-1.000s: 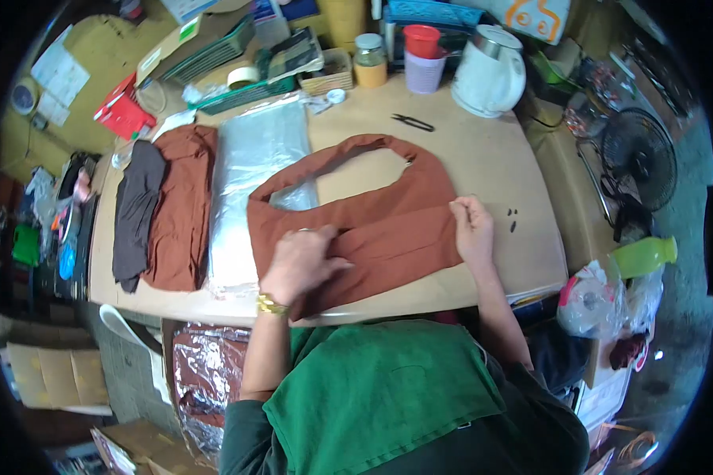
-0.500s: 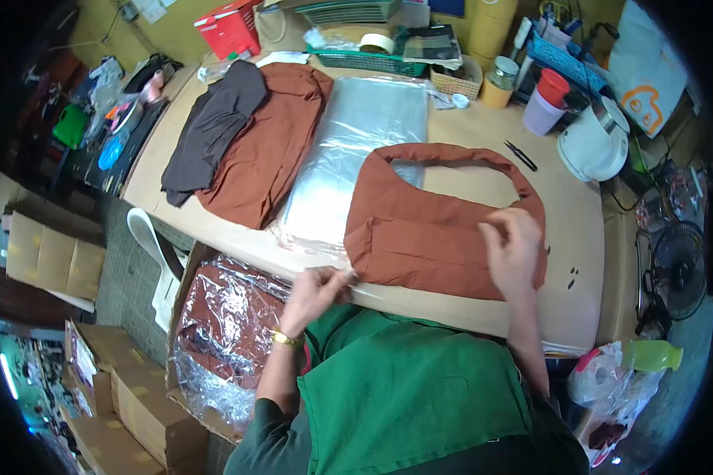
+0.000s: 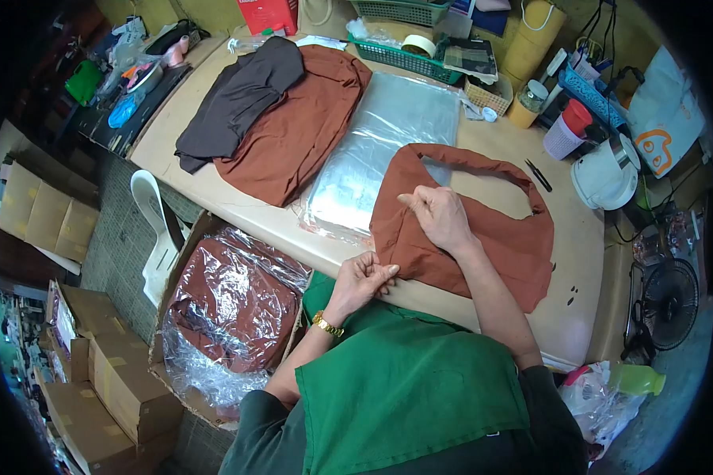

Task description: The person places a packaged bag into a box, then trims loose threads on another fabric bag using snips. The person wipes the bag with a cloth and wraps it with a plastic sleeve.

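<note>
A rust-brown fabric shoulder bag (image 3: 483, 252) lies flat on the table, its curved strap towards the far side. At the bag's near left corner, my left hand (image 3: 360, 283) is closed in a pinch on the fabric edge. My right hand (image 3: 442, 220) is closed above the bag's left part, its fingers curled together; what they hold, if anything, is hidden. Left of the bag lies a stack of clear plastic sleeves (image 3: 388, 134). Farther left are more rust-brown fabric (image 3: 293, 146) and a dark grey fabric piece (image 3: 242, 103) partly over it.
Small black snips (image 3: 539, 176) lie right of the strap. A cardboard box (image 3: 160, 348) with plastic-wrapped brown items (image 3: 234, 305) stands below the table's left edge, beside a white chair (image 3: 154, 237). Green baskets (image 3: 408, 59), cups (image 3: 564, 141) and a white kettle (image 3: 606, 174) line the back.
My right hand has moved left from the bag's right side to its left part. My left hand has come onto the near left corner. The bag has turned slightly, and the view has shifted.
</note>
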`<state>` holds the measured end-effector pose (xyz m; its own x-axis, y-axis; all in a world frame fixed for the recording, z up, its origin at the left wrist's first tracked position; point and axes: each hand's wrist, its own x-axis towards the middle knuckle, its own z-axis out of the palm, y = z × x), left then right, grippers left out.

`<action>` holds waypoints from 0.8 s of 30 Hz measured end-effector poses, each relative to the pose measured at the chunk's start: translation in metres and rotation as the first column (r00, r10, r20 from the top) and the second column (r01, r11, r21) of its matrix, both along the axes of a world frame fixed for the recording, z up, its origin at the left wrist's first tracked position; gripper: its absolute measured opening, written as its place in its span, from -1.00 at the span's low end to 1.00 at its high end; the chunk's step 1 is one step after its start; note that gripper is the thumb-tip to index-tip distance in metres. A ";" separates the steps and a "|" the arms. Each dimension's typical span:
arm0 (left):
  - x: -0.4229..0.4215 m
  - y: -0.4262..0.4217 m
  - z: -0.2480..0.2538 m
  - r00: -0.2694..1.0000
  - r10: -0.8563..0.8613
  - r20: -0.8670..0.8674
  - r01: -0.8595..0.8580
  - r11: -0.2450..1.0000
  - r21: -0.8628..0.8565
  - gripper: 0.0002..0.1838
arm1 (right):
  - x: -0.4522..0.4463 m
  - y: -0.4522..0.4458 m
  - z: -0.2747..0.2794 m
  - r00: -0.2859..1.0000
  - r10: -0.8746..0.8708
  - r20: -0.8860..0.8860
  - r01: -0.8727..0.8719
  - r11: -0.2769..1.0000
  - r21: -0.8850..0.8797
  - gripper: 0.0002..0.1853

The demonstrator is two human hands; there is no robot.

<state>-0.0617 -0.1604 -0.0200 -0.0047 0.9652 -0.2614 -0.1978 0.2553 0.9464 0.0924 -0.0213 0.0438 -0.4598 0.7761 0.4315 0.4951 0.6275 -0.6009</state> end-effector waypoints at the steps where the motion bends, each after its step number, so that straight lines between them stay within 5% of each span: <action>1: 0.002 0.000 0.002 1.000 0.004 0.021 -0.004 1.000 0.030 -0.70 | 0.002 -0.005 0.009 0.998 0.063 0.027 -0.060 0.995 -0.086 -0.68; 3: 0.001 -0.001 -0.003 0.999 -0.017 0.044 0.016 1.000 0.017 -0.69 | 0.000 -0.006 0.013 0.989 0.137 0.051 -0.126 0.977 -0.174 -0.68; 5: -0.005 -0.003 -0.007 0.998 -0.034 0.061 0.034 0.999 -0.001 -0.69 | -0.003 -0.003 0.002 0.995 0.010 0.099 -0.025 0.987 0.159 -0.63; 8: -0.024 -0.006 -0.005 0.978 -0.202 0.054 0.202 0.979 -0.003 -0.67 | -0.004 -0.004 -0.011 0.997 -0.020 0.076 0.006 0.985 0.171 -0.61; 9: -0.032 -0.009 0.002 0.947 -0.158 -0.278 0.167 0.986 0.009 -0.66 | -0.002 -0.005 -0.009 0.997 -0.027 0.078 0.013 0.985 0.174 -0.61; 11: -0.037 -0.005 0.026 0.682 0.070 -0.728 -0.025 0.997 0.073 -0.64 | 0.003 -0.007 -0.002 0.997 0.019 0.068 -0.016 0.999 -0.051 -0.69; 12: -0.033 0.002 0.047 0.609 0.218 -0.763 -0.062 0.972 0.228 -0.65 | 0.003 -0.012 -0.003 0.998 0.007 0.070 -0.004 0.998 -0.056 -0.69; 13: -0.025 0.022 0.045 0.527 0.506 -0.683 -0.032 0.815 0.579 -0.66 | 0.001 -0.018 -0.004 1.000 0.016 -0.002 -0.016 0.999 -0.039 -0.71; 15: -0.006 0.052 0.040 0.472 0.735 -0.486 0.038 0.534 0.844 -0.68 | 0.003 -0.029 -0.004 1.000 0.019 -0.003 -0.019 0.999 0.039 -0.65; 17: 0.012 0.068 0.037 0.535 0.586 -0.609 0.233 0.590 0.773 -0.72 | 0.028 -0.027 -0.016 0.992 -0.088 0.085 0.069 0.977 0.199 -0.66; 18: 0.012 0.069 0.027 0.672 0.360 -0.647 0.177 0.770 0.612 -0.77 | 0.048 -0.025 -0.023 0.970 -0.186 0.158 0.120 0.927 0.356 -0.68; 19: 0.009 0.072 0.019 0.662 0.368 -0.652 0.141 0.794 0.591 -0.78 | 0.084 -0.021 -0.028 0.906 -0.278 0.318 0.112 0.884 0.454 -0.69; 20: 0.004 0.075 0.014 0.652 0.373 -0.660 0.109 0.816 0.568 -0.80 | 0.119 -0.020 -0.025 0.871 -0.390 0.299 0.187 0.826 0.532 -0.64; 22: -0.010 0.077 0.012 0.585 0.299 -0.754 0.122 0.887 0.446 -0.80 | 0.203 -0.019 -0.040 0.628 -0.682 0.376 0.548 0.730 0.408 -0.71; 24: 0.001 0.072 0.014 0.580 0.409 -0.704 0.076 0.834 0.547 -0.85 | 0.246 -0.034 -0.030 0.468 -0.735 0.491 0.708 0.644 0.290 -0.75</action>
<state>-0.0610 -0.0879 -0.0056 -0.1413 0.8997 0.4131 0.6722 -0.2192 0.7072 0.3383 -0.0556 0.0136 0.1056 0.9293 0.3540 0.9939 -0.0869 -0.0682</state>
